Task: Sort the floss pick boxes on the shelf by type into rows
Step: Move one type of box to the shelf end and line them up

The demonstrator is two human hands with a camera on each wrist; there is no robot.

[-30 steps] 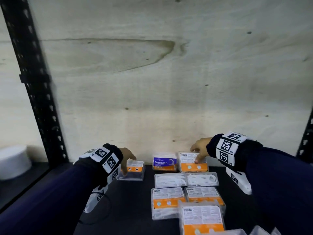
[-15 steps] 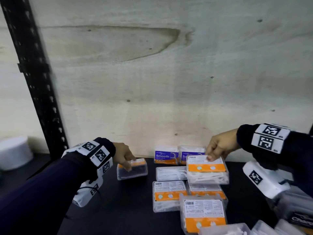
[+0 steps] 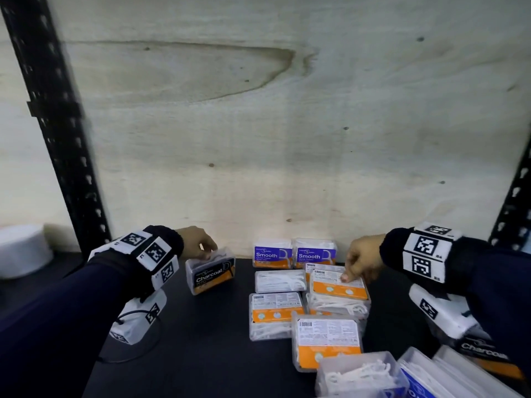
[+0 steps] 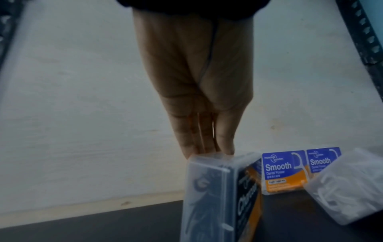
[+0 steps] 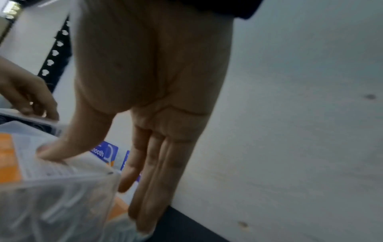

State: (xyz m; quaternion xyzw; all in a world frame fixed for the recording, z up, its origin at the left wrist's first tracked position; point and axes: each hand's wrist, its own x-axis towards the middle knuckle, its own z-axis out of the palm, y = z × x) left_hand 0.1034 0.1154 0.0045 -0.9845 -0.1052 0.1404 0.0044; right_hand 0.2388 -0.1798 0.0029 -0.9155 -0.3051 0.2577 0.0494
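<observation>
On the black shelf (image 3: 201, 340), my left hand (image 3: 208, 252) grips the top edge of a black Charcoal box (image 3: 211, 275), which stands tilted on its long side with the label facing me. In the left wrist view its fingertips (image 4: 207, 147) rest on the box's top (image 4: 217, 196). My right hand (image 3: 347, 275) pinches a clear orange-label box (image 3: 339, 288) held over the flat boxes, thumb (image 5: 68, 147) on top and fingers down its far side. Two purple Smooth boxes (image 3: 271, 254) (image 3: 314, 254) stand upright against the back wall.
Several flat floss boxes lie mid-shelf: a clear one (image 3: 280, 281) and orange-label ones (image 3: 275, 311) (image 3: 327, 340). More boxes crowd the front right (image 3: 359, 374), with another Charcoal box (image 3: 485, 354) under my right wrist. Black uprights (image 3: 57, 124) flank the plywood back wall (image 3: 287, 139).
My left hand has turned the Charcoal box from lying flat to standing on edge. My right hand has lifted the orange-label box away from the back row toward me, uncovering the second Smooth box.
</observation>
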